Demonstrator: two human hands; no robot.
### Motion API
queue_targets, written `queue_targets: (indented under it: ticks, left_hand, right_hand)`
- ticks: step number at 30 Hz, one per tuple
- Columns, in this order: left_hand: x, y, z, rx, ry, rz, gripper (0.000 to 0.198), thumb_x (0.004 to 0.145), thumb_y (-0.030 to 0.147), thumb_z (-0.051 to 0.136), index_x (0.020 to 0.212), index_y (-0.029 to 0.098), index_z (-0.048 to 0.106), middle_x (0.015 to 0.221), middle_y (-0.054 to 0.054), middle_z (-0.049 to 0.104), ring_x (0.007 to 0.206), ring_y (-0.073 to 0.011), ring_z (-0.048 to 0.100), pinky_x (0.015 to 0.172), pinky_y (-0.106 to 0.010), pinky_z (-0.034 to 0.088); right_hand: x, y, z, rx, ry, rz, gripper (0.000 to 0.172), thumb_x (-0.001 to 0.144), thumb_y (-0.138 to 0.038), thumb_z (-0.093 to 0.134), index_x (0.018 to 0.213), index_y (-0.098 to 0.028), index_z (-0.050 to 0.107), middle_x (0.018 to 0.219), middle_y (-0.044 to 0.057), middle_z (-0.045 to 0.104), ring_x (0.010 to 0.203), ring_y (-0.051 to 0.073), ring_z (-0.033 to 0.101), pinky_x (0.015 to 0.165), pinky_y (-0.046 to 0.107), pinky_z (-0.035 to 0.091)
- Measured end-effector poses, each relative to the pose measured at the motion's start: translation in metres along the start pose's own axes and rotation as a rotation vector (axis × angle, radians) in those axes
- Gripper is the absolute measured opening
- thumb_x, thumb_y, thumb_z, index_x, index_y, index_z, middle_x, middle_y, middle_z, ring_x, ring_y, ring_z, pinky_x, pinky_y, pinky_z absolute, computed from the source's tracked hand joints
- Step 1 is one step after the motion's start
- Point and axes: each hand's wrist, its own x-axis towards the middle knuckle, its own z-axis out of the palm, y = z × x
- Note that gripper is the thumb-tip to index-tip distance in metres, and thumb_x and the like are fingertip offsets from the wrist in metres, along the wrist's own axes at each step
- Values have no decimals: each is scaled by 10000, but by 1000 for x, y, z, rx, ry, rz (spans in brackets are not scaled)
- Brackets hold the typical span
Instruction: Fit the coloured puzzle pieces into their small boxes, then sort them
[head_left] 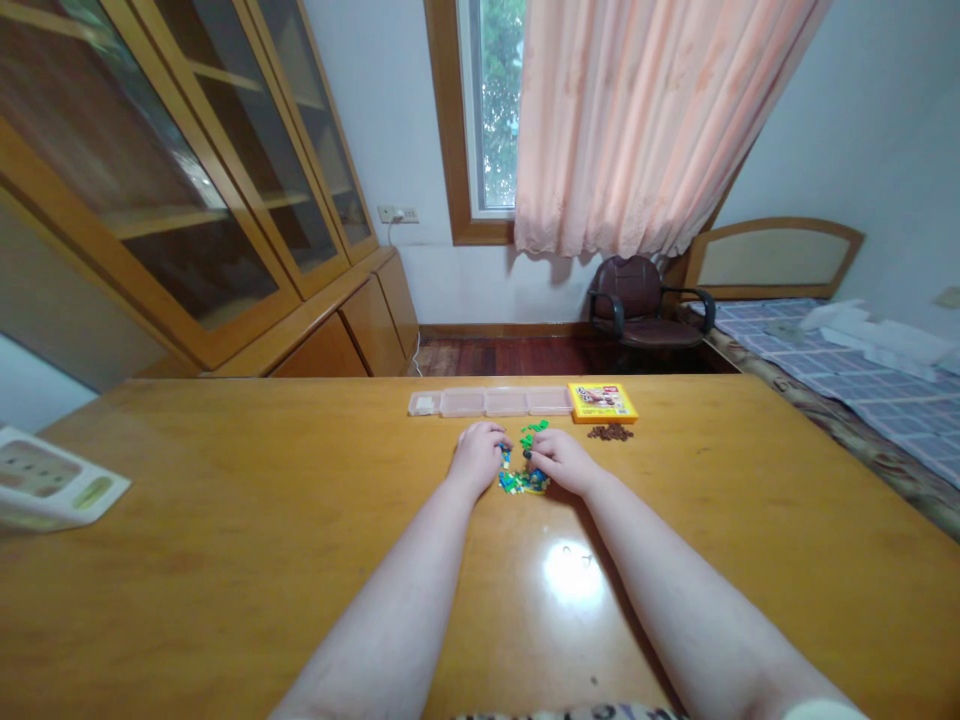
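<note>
A pile of small green, blue, white and yellow toy bricks (514, 484) lies on the table between my two hands. My left hand (478, 457) rests at the pile's left side, its fingers curled together over the edge pieces; whatever is under the fingertips is hidden. On the other side my right hand (568, 462) has thumb and fingers closed at the bricks, and what they pinch is too small to make out. Some loose green bricks (536, 428) lie just beyond the right fingertips.
Behind the bricks stands a clear compartment tray (506, 402) with a whitish piece in its left end. A yellow box (604, 403) adjoins it, with a heap of brown pieces (611, 432) in front. A white plastic object (56, 480) sits on the wooden table (262, 560) at left.
</note>
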Motion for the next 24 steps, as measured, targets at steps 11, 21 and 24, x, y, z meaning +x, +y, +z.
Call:
queue_targets:
  ticks: [11, 21, 24]
  left_hand:
    - [0, 2, -2, -1, -6, -5, 337, 719, 74, 462, 809, 254, 732, 999, -14, 656, 995, -179, 530, 946, -332, 399]
    - [1, 2, -1, 11, -8, -8, 329, 727, 77, 469, 810, 255, 733, 1002, -14, 660, 1002, -184, 535, 949, -340, 400]
    - [1, 3, -1, 22, -7, -3, 336, 725, 73, 465, 816, 254, 733, 1007, -17, 659, 1001, -186, 538, 944, -341, 404]
  right_hand:
    - [0, 1, 1, 8, -30, -5, 382, 917, -290, 430, 677, -162, 699, 632, 26, 551, 651, 135, 497, 662, 265, 376]
    - [0, -2, 0, 30, -98, -17, 394, 913, -309, 440, 645, -154, 685, 597, 18, 532, 610, 129, 481, 629, 259, 370]
    - [1, -1, 1, 16, -57, -9, 390, 922, -302, 421, 679, -155, 688, 596, 19, 541, 635, 138, 491, 650, 266, 369]
